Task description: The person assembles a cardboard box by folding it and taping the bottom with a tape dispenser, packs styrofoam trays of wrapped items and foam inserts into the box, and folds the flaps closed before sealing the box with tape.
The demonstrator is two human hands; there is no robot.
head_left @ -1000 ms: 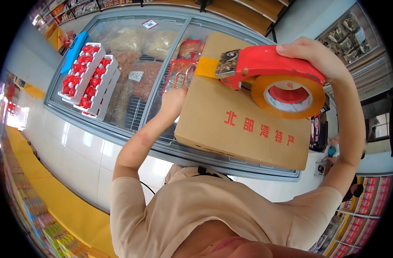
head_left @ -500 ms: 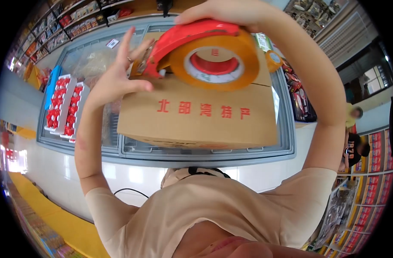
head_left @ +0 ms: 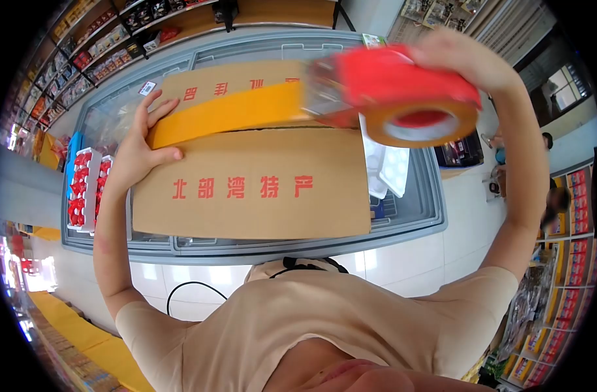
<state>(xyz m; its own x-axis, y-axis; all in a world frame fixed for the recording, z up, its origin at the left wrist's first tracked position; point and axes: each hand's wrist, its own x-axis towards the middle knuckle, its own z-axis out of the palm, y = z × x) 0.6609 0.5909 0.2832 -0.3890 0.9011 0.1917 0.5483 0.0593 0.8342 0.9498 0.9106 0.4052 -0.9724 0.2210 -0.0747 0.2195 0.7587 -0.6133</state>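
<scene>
A closed cardboard box [head_left: 252, 212] with red printed characters lies across a glass-topped freezer. My right hand [head_left: 458, 55] grips a red tape dispenser [head_left: 403, 78], slightly blurred, held up at the box's right end. From the dispenser a strip of yellow-brown tape [head_left: 236, 111] stretches leftward along the seam between the top flaps. My left hand [head_left: 138, 147] rests at the box's left end, thumb and fingers spread on either side of the strip's end. The dispenser's tape roll [head_left: 465, 127] hangs below its red frame.
The grey freezer rim [head_left: 259, 251] runs beneath the box. White trays of red-wrapped items [head_left: 83, 189] stand at the left, and white plastic trays [head_left: 393, 171] lie right of the box. Stocked shelves [head_left: 109, 49] line the back. Another person [head_left: 559, 199] is at the far right.
The dispenser has moved right and away from my left hand, drawing out a strip of tape across the box. My left hand has come down onto the box's left end.
</scene>
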